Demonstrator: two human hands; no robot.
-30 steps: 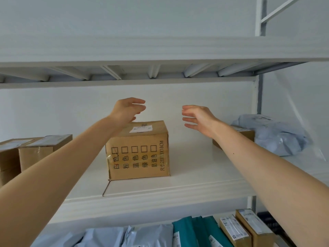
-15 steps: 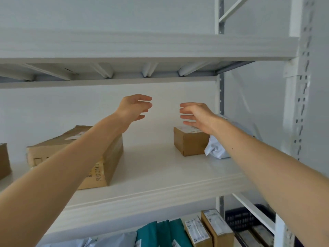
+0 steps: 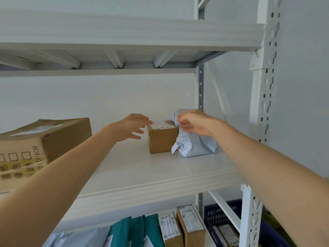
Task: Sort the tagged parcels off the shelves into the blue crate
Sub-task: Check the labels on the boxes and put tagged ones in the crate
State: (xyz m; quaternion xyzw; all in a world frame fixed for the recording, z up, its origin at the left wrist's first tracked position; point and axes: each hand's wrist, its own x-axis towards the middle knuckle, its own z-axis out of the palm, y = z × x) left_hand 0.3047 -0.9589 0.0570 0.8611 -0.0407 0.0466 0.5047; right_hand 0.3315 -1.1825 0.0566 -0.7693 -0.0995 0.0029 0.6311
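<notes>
While everything here lives on a tall white metal shelving rack (image 3: 263, 104), the biggest parcel on its white middle shelf board (image 3: 142, 168) is the large brown cardboard box (image 3: 58, 139) at the far left, with little squares and characters printed on the front. Bottom right, behind the rack's upright, there's the dark blue plastic crate (image 3: 211, 214) sitting lower down with a few parcels in it. The lower shelf has some teal plastic mailers (image 3: 137, 230) just beside two small labelled cardboard boxes (image 3: 190, 223) stood on edge. Near the right end of the middle shelf, a pale grey plastic mailer bag (image 3: 194, 147) sits touching the right side of a small brown cardboard box (image 3: 162, 141) with a white label on top. The right hand (image 3: 195, 124) is on the bag's crumpled top, fingers curled and pinching the plastic. The left hand (image 3: 131, 126) is wide open, fingers spread, right at the small box's top left edge. Can't tell if it's actually touching.
</notes>
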